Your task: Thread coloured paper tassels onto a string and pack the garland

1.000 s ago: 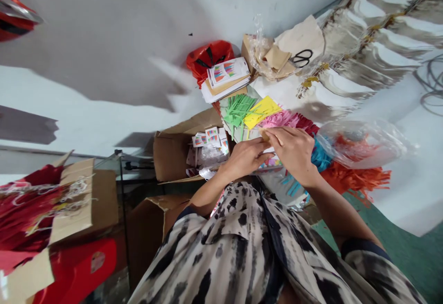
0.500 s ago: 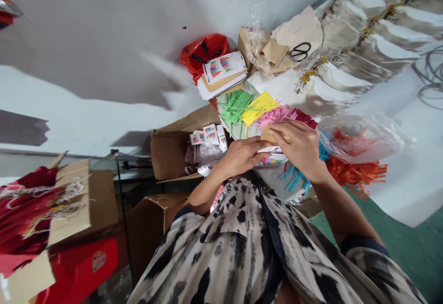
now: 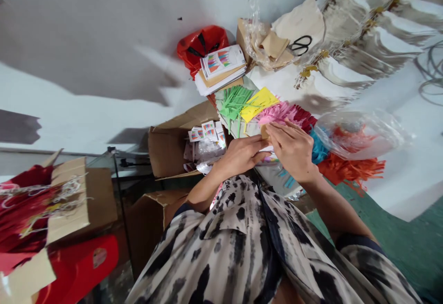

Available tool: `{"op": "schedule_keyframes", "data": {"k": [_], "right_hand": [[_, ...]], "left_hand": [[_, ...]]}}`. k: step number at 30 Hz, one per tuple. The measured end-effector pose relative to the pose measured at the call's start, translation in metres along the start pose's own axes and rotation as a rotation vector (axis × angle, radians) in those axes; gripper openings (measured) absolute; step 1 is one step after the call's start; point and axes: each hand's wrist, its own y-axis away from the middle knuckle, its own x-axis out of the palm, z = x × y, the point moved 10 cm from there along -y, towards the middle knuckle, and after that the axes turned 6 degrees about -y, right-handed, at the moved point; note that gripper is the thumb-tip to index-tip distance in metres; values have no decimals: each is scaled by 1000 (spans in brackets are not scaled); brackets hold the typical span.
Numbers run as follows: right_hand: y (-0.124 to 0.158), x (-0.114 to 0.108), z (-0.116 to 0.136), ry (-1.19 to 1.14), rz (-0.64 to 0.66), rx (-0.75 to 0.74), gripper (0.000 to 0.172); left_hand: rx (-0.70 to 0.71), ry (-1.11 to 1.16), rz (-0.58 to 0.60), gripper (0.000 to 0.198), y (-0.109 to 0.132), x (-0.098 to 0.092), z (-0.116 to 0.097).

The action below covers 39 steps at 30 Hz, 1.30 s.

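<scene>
Brown card under two hands, among boxes and fringes

Item: brown card [image 3: 265, 132], one, at the fingertips, just below the pink fringe [image 3: 273, 112]; mostly covered.
Left hand [image 3: 242, 157]: appears to grasp the card's near edge, fingers bent, thumb beneath.
Right hand [image 3: 292, 149]: fingers straight, laid over the card; thumb hidden, so whether it grips cannot be told.
Step in hand, as judged: folding or pressing the card flat. Next move calls for a steady left hold and even pressure from the right fingers.

Containers:
- Box [image 3: 164, 156], open, left of the hands: printed cards [image 3: 208, 130], crumpled clear plastic [image 3: 208, 147].
- Lower box [image 3: 148, 211], open: inside too dark to tell.
- Carton [image 3: 69, 202], far left: red cloth [image 3: 26, 223], white strings [image 3: 71, 191] over its edge.
- Red bag [image 3: 184, 50], open: contents unclear; card stack [image 3: 223, 64] against its front.
- Clear bag [image 3: 384, 131]: orange strips show through, in or beneath, cannot tell; orange fringe [image 3: 353, 171] just below.
</scene>
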Motion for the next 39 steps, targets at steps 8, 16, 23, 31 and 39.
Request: {"op": "schedule_keyframes", "data": {"k": [8,16,23,31,39], "right_hand": [[-13,-2,-5,-51,61,72,30],[-8,-3,-6,-12,40,73,30],[-10,-5,-7,3,53,88,28],[-11,-8,-8,-56,54,118,25],[-13,-8,-31,-53,123,163,15]], "left_hand": [[27,-20,-14,46,0,-4,-5],[46,-37,-16,46,-1,-2,-7],[45,-47,1,49,-2,-1,-6],[57,-23,21,50,-4,1,-8],[-20,156,56,43,-15,15,15]]}}
